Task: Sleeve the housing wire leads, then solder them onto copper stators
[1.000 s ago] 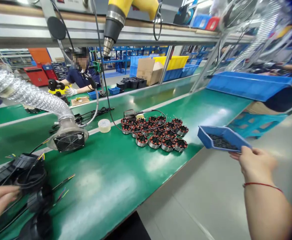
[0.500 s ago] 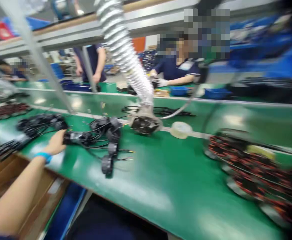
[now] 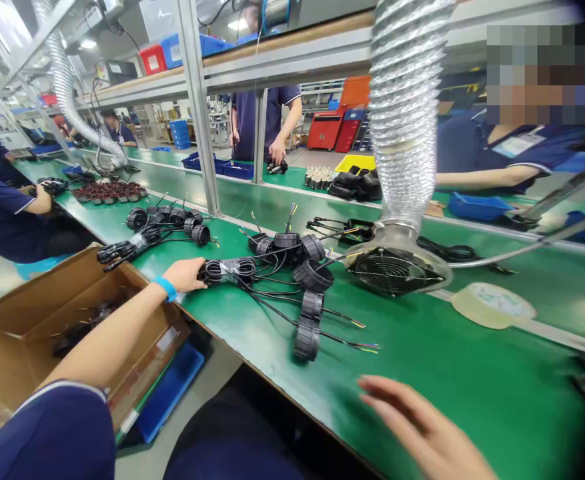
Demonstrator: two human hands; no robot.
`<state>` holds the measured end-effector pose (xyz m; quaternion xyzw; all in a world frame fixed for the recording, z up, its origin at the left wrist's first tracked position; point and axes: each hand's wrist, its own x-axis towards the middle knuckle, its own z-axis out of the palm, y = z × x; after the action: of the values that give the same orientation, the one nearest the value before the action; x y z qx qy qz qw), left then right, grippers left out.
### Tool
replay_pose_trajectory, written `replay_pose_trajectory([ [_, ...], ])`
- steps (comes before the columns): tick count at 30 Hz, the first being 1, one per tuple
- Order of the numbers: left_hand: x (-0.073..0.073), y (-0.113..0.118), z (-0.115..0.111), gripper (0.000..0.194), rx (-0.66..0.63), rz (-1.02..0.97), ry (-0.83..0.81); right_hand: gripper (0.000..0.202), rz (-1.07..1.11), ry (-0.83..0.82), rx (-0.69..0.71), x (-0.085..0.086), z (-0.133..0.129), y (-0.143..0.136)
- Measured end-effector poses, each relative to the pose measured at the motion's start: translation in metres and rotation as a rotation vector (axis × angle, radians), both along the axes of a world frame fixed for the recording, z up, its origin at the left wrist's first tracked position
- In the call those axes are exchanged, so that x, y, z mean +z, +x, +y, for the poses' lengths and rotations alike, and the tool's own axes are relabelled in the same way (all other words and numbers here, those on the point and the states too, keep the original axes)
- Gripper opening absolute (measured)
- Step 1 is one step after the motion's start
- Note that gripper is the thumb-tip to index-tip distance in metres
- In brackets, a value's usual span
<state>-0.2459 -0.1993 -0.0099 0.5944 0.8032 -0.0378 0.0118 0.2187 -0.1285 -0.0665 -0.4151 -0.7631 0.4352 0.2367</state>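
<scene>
My left hand (image 3: pixel 186 275), a blue band at its wrist, is closed on the left end of a taped black cable bundle (image 3: pixel 229 270). From this bundle several cables fan out to black ribbed plastic rings (image 3: pixel 306 339) with thin coloured wire ends. Over the green bench near its front edge, my right hand (image 3: pixel 412 420) is open, fingers stretched out and slightly blurred, touching nothing I can see. Beyond my left hand lies a second black cable bundle (image 3: pixel 132 245) with similar rings.
An extraction hood (image 3: pixel 397 267) on a silver duct hangs behind the rings, beside a clear tape roll (image 3: pixel 493 305). A cardboard box (image 3: pixel 32 293) stands below left. Copper-wound parts (image 3: pixel 109 191) lie farther left. Co-workers sit and stand around the line.
The view has swung left, so the benches and cardboard box show more fully. My right hand has come into view at lower right. My left hand stays at the cable bundle.
</scene>
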Motion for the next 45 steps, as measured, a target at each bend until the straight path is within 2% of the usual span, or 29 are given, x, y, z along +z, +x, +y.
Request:
replay_pose_trajectory([
  [2,-0.004,0.021,-0.031,0.038,0.055,0.019,0.01,0.046,-0.003,-0.228,0.28,0.004,-0.024,-0.051],
  [3,-0.008,0.034,-0.047,0.033,0.084,0.03,0.018,0.048,0.025,-0.309,0.375,0.004,-0.034,-0.077],
  [5,-0.018,0.063,-0.08,0.03,0.142,0.053,0.045,0.065,0.099,-0.469,0.432,0.003,-0.049,-0.122],
  [7,-0.033,0.093,-0.113,0.031,0.204,0.054,0.117,0.08,0.206,-0.632,0.33,0.0,-0.053,-0.154],
  [9,-0.048,0.118,-0.142,0.038,0.27,-0.051,0.207,0.077,0.322,-0.768,0.112,-0.002,-0.046,-0.176],
  [11,-0.062,0.132,-0.164,0.041,0.273,-0.303,0.335,0.066,0.417,-0.831,-0.066,-0.001,-0.032,-0.194],
  [13,-0.072,0.131,-0.173,0.035,0.242,-0.661,0.437,0.059,0.442,-0.826,-0.127,0.001,-0.015,-0.211],
  [15,-0.08,0.118,-0.169,0.029,0.307,-0.941,0.553,0.052,0.385,-0.739,-0.108,0.001,0.002,-0.229],
  [17,-0.084,0.101,-0.154,0.028,0.44,-1.087,0.645,0.043,0.293,-0.615,-0.062,-0.001,0.017,-0.244],
  [18,-0.084,0.093,-0.144,0.028,0.454,-1.158,0.637,0.039,0.248,-0.562,-0.039,-0.003,0.023,-0.25],
  [21,-0.081,0.083,-0.117,0.027,0.351,-1.257,0.604,0.038,0.15,-0.471,-0.012,-0.01,0.03,-0.253],
  [24,-0.077,0.086,-0.099,0.033,0.322,-1.351,0.574,0.042,0.044,-0.242,0.035,-0.014,0.02,-0.237],
  [26,-0.077,0.088,-0.091,0.036,0.36,-1.489,0.574,0.043,-0.018,-0.093,0.143,-0.015,0.007,-0.224],
  [29,-0.076,0.09,-0.08,0.03,0.4,-1.631,0.632,0.045,-0.051,-0.06,0.271,-0.016,-0.011,-0.211],
  [34,-0.071,0.081,-0.064,0.014,0.315,-1.59,0.627,0.041,-0.039,-0.049,0.272,-0.015,-0.019,-0.211],
  [38,-0.061,0.07,-0.065,0.013,0.183,-1.346,0.652,0.03,0.007,0.062,0.305,-0.002,-0.02,-0.209],
  [41,-0.04,0.074,-0.069,0.013,0.107,-1.219,0.597,0.027,0.044,0.124,0.312,0.011,-0.03,-0.206],
  [45,0.002,0.098,-0.06,0.01,-0.024,-1.222,0.46,0.041,0.119,0.154,0.331,0.015,-0.052,-0.217],
])
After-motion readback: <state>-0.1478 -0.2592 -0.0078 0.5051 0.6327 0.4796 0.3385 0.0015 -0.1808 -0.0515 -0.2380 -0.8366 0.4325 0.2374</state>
